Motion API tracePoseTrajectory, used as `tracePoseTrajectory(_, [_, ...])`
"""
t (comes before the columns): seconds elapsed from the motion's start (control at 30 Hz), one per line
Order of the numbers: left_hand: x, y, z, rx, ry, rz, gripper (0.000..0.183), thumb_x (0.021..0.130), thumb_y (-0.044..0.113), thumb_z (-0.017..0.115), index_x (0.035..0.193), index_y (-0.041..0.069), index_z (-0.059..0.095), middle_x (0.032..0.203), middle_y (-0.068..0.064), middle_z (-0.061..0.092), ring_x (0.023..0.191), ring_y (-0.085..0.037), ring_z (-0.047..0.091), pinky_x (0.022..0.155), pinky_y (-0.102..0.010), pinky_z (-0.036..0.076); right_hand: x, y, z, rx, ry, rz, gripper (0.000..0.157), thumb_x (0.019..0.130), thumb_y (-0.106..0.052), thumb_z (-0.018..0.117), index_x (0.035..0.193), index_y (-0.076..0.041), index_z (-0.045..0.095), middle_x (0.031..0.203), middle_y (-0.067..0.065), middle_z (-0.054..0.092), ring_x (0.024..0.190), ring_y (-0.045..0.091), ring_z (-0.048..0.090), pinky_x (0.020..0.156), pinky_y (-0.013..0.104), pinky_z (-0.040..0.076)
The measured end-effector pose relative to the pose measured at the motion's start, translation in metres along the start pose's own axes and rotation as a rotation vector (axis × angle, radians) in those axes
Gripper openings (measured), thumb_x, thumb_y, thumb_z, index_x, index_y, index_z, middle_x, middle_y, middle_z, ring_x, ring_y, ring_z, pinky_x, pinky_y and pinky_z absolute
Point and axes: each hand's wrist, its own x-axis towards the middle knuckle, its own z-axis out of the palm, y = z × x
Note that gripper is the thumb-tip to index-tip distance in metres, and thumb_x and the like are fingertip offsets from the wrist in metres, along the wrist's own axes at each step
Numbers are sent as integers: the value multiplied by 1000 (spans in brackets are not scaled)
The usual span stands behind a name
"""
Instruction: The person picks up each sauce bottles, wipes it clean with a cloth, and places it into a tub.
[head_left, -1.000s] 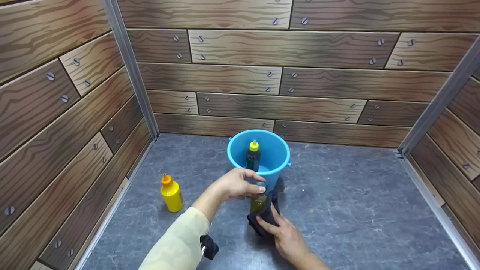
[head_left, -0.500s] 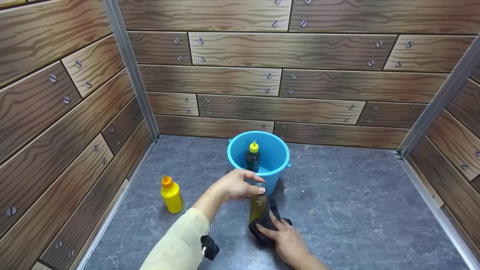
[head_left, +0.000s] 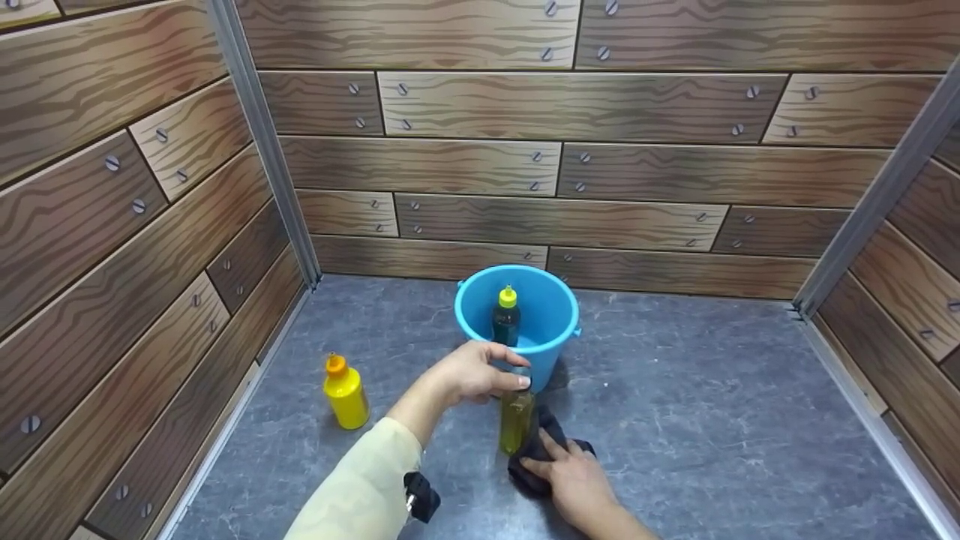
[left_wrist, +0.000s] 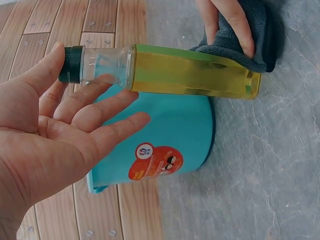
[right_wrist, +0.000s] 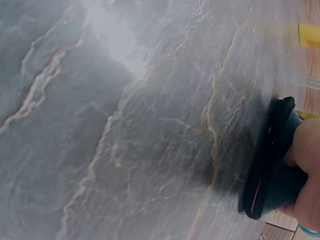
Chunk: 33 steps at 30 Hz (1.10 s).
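Note:
A clear bottle of yellow-green liquid (left_wrist: 185, 72) with a dark green cap (left_wrist: 71, 64) stands in front of the bucket. My left hand (head_left: 476, 373) pinches it by the cap between thumb and fingers, the other fingers spread below the neck in the left wrist view. My right hand (head_left: 581, 484) grips a dark towel (head_left: 531, 476), bunched under its fingers. In the left wrist view the towel (left_wrist: 245, 35) lies against the lower side of the bottle, near its base. The right wrist view has the towel (right_wrist: 272, 165) close over the floor, part of the hand behind it.
Just behind the bottle is a blue bucket (head_left: 555, 315); a dark bottle with a yellow cap (head_left: 506, 319) is inside it. A yellow squeeze bottle with an orange top (head_left: 346, 397) stands on the grey marbled floor at left. Wood-patterned walls (head_left: 480, 161) enclose three sides.
My right hand has drawn the towel down and to the right along the bottle, uncovering more of its lower part. The left hand keeps its pinch on the cap.

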Motion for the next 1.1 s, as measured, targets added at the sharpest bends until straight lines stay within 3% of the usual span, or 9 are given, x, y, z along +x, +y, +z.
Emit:
tracePoseTrajectory(0.3, [-1, 1, 2, -20, -9, 5, 32, 95, 23, 84, 124, 12, 78, 107, -2, 78, 101, -25, 74, 103, -64, 50, 2, 0, -3, 4, -13, 80, 40, 95, -5, 73, 125, -31, 81, 147, 21, 61, 109, 52, 64, 78, 63, 54])
tracePoseTrajectory(0.47, [-1, 2, 1, -16, -1, -3, 31, 95, 24, 84, 124, 13, 78, 108, -3, 78, 102, -26, 74, 104, -65, 49, 4, 2, -7, 24, -41, 136, 45, 93, -1, 74, 127, -30, 80, 149, 19, 60, 107, 48, 65, 82, 62, 54])
tracePoseTrajectory(0.8, [-1, 1, 2, -14, -2, -17, 28, 95, 24, 83, 122, 16, 79, 111, -3, 77, 104, -27, 74, 106, -66, 47, -3, 18, -12, 88, -27, 232, 59, 89, 13, 70, 131, -27, 78, 154, 20, 54, 113, 52, 63, 87, 68, 52])
tracePoseTrajectory(0.93, [-1, 2, 1, -16, -4, -21, 28, 95, 25, 84, 121, 17, 79, 112, -3, 76, 105, -27, 74, 106, -67, 47, -10, 23, -16, 127, 50, 233, 62, 89, 14, 65, 134, -28, 76, 157, 18, 52, 114, 51, 63, 83, 66, 54])
tracePoseTrajectory(1.1, [-1, 2, 1, -24, -12, -2, 31, 96, 24, 83, 124, 14, 78, 112, -4, 77, 104, -26, 75, 105, -64, 49, -21, 24, -18, 139, 264, 142, 66, 89, 15, 60, 135, -31, 76, 158, 13, 53, 113, 41, 66, 76, 54, 56])
